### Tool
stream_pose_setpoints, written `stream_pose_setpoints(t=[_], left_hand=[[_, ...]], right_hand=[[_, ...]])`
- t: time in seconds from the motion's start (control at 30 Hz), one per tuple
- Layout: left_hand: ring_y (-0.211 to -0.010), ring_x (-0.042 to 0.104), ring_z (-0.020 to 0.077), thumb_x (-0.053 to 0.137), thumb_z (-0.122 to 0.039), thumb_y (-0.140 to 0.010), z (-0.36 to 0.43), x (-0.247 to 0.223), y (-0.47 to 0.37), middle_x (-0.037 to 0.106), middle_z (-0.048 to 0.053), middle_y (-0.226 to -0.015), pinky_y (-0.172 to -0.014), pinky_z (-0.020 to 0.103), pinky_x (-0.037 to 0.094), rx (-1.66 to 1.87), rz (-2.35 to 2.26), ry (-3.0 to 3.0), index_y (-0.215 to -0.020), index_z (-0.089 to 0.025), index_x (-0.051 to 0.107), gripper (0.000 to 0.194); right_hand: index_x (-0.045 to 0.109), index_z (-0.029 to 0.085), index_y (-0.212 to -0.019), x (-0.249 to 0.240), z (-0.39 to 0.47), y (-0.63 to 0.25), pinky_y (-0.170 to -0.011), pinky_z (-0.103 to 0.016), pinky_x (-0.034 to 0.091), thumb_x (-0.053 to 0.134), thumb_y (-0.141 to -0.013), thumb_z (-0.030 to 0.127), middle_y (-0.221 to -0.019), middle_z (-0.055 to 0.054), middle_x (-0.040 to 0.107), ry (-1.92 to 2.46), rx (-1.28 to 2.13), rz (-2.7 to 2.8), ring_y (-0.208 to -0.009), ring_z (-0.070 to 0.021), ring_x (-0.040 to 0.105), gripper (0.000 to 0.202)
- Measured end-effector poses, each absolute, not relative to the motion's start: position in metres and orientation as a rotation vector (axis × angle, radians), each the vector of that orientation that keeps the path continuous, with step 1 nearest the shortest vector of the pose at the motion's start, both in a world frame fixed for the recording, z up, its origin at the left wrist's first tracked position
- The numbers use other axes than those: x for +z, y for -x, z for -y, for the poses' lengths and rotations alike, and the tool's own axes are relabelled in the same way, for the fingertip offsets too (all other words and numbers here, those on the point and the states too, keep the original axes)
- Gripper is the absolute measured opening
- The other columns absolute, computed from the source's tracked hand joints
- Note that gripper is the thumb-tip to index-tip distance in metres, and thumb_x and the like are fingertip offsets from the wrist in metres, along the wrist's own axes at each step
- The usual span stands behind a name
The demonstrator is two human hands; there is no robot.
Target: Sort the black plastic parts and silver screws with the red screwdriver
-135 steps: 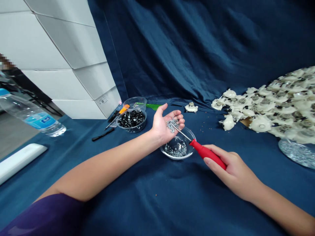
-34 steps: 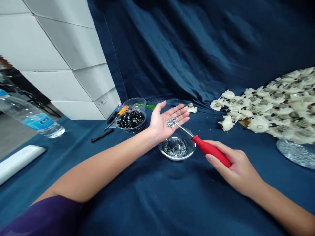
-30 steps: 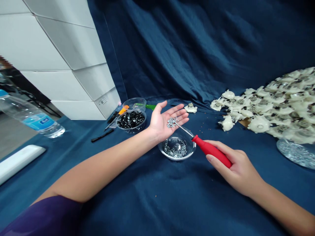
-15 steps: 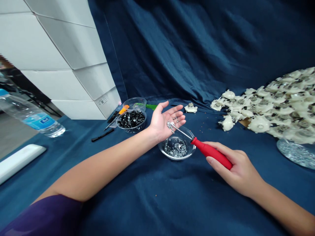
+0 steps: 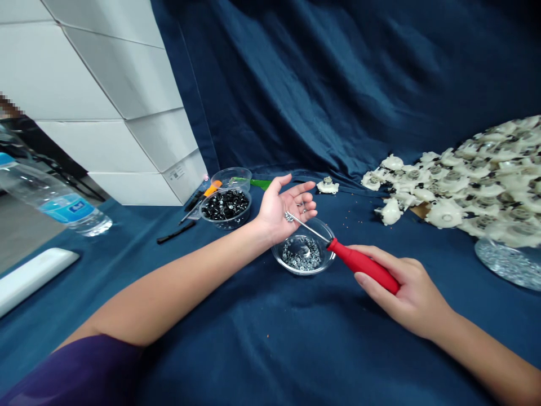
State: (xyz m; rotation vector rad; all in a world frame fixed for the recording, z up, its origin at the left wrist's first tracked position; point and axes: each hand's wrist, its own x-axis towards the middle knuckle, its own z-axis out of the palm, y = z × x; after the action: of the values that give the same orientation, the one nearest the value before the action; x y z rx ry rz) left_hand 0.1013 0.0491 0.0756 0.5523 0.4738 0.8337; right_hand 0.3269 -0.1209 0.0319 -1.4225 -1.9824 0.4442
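Note:
My left hand (image 5: 286, 208) is turned palm up over a clear bowl, fingers slightly curled and apart. Several small silver screws (image 5: 289, 217) lie in its palm, and a few more rest by the fingers. In my right hand (image 5: 408, 290) is a screwdriver (image 5: 363, 265) with a red handle, gripped between thumb and fingers. Its metal shaft points up and left, and the tip meets the screws in the palm. Below the left hand, the clear bowl (image 5: 302, 269) holds many silver screws.
Behind my left wrist stands a tub of black screws (image 5: 226, 207). Black tools (image 5: 175, 232) lie beside it. White boxes (image 5: 139, 146) are stacked left, near a water bottle (image 5: 67, 208). Cream plastic parts (image 5: 448, 194) are heaped right, with another dish of silver pieces (image 5: 507, 262).
The screwdriver tip has shifted slightly left and down across the palm, among the screws. The left fingers have curled in a little more.

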Motion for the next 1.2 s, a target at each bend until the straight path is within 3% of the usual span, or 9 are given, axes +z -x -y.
stream_pose_setpoints(t=[0.2,0.53,0.63,0.77,0.87,1.03,1.2], left_hand=[[-0.058,0.068,0.0160,0.048,-0.034,-0.105,-0.055,0.067,-0.103,0.071,0.005,-0.070,-0.056,0.026,0.056,0.565,-0.610,-0.745,-0.097,-0.011,0.076,0.037],[-0.084,0.075,0.0213,0.050,-0.045,-0.104,-0.056,0.067,-0.099,0.080,0.013,-0.098,-0.081,0.033,0.059,0.253,-0.554,-1.188,-0.101,-0.017,0.080,0.042],[-0.102,0.075,0.0236,0.051,-0.052,-0.105,-0.056,0.075,-0.094,0.081,0.013,-0.111,-0.093,0.035,0.057,0.185,-0.550,-1.354,-0.109,-0.017,0.080,0.045],[-0.123,0.070,0.0237,0.035,-0.069,-0.109,-0.055,0.096,-0.084,0.077,0.012,-0.133,-0.111,0.035,0.050,0.026,-0.575,-1.679,-0.127,-0.017,0.075,0.068],[-0.133,0.064,0.0222,0.033,-0.066,-0.111,-0.054,0.114,-0.074,0.070,0.006,-0.147,-0.117,0.031,0.044,-0.136,-0.591,-1.960,-0.136,-0.021,0.073,0.065],[-0.127,0.067,0.0218,0.050,-0.057,-0.108,-0.051,0.129,-0.063,0.070,0.002,-0.146,-0.103,0.027,0.048,-0.340,-0.542,-2.246,-0.141,-0.027,0.070,0.049],[-0.110,0.070,0.0203,0.053,-0.055,-0.106,-0.052,0.137,-0.058,0.077,0.003,-0.127,-0.090,0.026,0.048,-0.148,-0.624,-2.415,-0.130,-0.024,0.073,0.044]], right_hand=[[0.071,0.026,-0.128,0.035,0.126,-0.327,-0.050,-0.029,0.047,0.062,-0.102,0.037,-0.065,0.005,0.068,1.427,0.251,1.841,-0.044,-0.0141,0.054,0.029],[0.070,0.026,-0.132,0.031,0.130,-0.336,-0.055,-0.033,0.050,0.063,-0.102,0.042,-0.081,-0.002,0.079,1.462,0.034,1.755,-0.051,-0.0181,0.062,0.035],[0.072,0.025,-0.131,0.029,0.129,-0.336,-0.053,-0.032,0.050,0.065,-0.102,0.041,-0.080,-0.002,0.079,1.443,0.034,1.753,-0.049,-0.0164,0.060,0.034],[0.073,0.025,-0.131,0.027,0.127,-0.337,-0.052,-0.030,0.049,0.068,-0.100,0.037,-0.076,0.001,0.078,1.406,0.033,1.742,-0.049,-0.0150,0.059,0.034],[0.074,0.025,-0.131,0.027,0.128,-0.336,-0.053,-0.030,0.048,0.068,-0.100,0.036,-0.076,0.002,0.077,1.402,0.041,1.729,-0.049,-0.0151,0.060,0.033],[0.074,0.024,-0.130,0.028,0.128,-0.335,-0.052,-0.031,0.047,0.069,-0.100,0.038,-0.080,0.000,0.078,1.399,0.065,1.710,-0.049,-0.0151,0.059,0.033],[0.074,0.025,-0.131,0.029,0.128,-0.334,-0.052,-0.031,0.046,0.069,-0.101,0.040,-0.078,0.000,0.076,1.410,0.105,1.704,-0.049,-0.0151,0.058,0.034]])
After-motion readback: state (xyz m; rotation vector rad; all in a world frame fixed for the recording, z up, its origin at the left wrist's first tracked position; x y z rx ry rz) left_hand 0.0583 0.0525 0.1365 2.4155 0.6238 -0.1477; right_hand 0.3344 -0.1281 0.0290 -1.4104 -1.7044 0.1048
